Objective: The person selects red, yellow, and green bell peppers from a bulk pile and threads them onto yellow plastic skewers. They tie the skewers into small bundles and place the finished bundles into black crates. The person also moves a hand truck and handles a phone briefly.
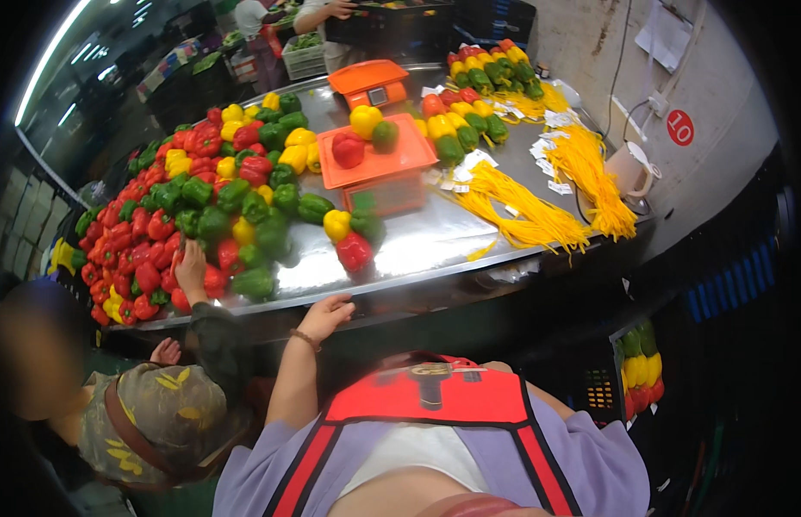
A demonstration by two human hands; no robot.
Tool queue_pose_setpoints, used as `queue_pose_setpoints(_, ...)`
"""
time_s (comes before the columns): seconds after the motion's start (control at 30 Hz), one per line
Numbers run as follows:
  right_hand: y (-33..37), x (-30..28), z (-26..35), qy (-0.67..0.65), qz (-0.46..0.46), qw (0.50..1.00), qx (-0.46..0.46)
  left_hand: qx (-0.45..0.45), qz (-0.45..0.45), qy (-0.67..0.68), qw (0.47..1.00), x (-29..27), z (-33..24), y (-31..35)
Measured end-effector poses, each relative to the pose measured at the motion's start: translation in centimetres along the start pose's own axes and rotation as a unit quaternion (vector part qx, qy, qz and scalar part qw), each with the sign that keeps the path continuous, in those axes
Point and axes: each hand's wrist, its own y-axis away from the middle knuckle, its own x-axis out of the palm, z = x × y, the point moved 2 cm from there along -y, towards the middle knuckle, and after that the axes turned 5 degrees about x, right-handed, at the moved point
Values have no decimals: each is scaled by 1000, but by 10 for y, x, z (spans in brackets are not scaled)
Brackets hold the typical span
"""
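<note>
My left hand hangs by the front edge of the steel table, its fingers apart and nothing in them. Of my right arm only a bit shows beside my red apron; the hand is out of sight. Closest to my left hand on the tabletop lies a small group of bell peppers, with a yellow pepper and a red pepper beside a green one. Behind them stands an orange scale. A red pepper, a yellow one and a green one rest on its tray.
A large pepper heap covers the table's left side, where a co-worker's hand reaches in. Yellow tie strips with white tags lie at right, near a white jug. Another orange scale and packed pepper rows stand farther back.
</note>
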Motion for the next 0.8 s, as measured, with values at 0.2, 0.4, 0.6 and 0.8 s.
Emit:
queue_pose_setpoints(0.2, -8, -16, 23, -39, 18, 999, -5, 15, 13, -9, 1000, 1, 12, -7)
queue_pose_setpoints(0.4, -10, -24, 33, -50, 33, 998, -10, 48, 18, -17, 999, 6, 9, -6)
queue_pose_setpoints(0.6, -30, -30, 47, -38, 52, 997, -36, 59, -14, -3, 998, -9, 30, 0)
queue_pose_setpoints(0.8, -36, -25, 55, -47, 64, 996, -43, 46, -26, 6, 999, -16, 39, 15)
